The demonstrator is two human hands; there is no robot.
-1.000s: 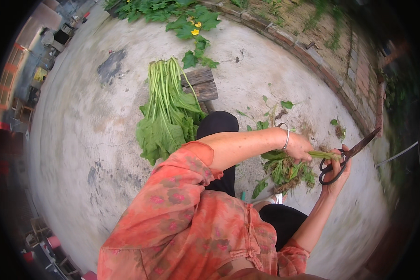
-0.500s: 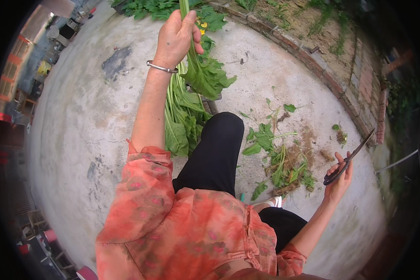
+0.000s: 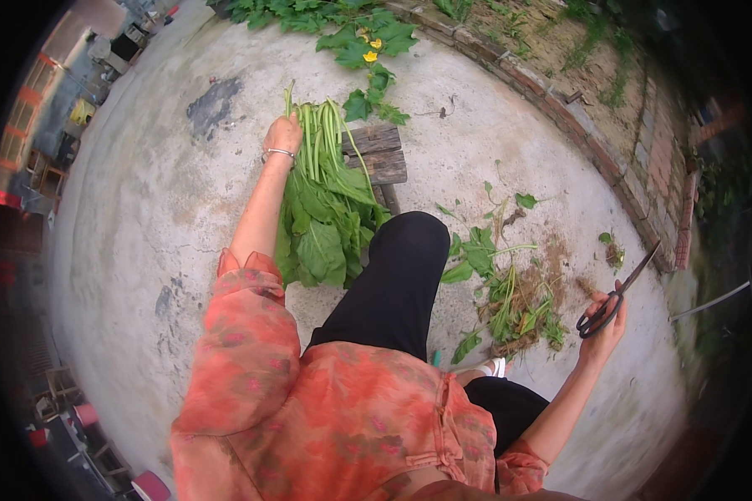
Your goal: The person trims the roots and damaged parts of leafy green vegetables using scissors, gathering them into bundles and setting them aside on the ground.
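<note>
My left hand (image 3: 283, 134) is closed round the pale stems of a leafy green, at the left side of a larger bunch of leafy greens (image 3: 322, 225). The bunch lies with its stems pointing away from me and its broad leaves toward my knee, partly over a small wooden stool (image 3: 378, 153). At the right, my right hand (image 3: 603, 327) grips black-handled scissors (image 3: 603, 314), their blades pointing up and away. Beneath the scissors hand is bare concrete, with a heap of trimmed leaves and roots (image 3: 514, 305) to its left.
A vine with yellow flowers (image 3: 374, 50) spreads over the concrete at the far side. A low brick edging (image 3: 551, 104) curves along the right, bordering a soil bed (image 3: 602, 58). Household items and a pink container (image 3: 150, 486) stand at the left rim.
My left hand has come down and nearer from its raised place, bringing the held stems to the left of the bunch. My right hand with the scissors has barely moved.
</note>
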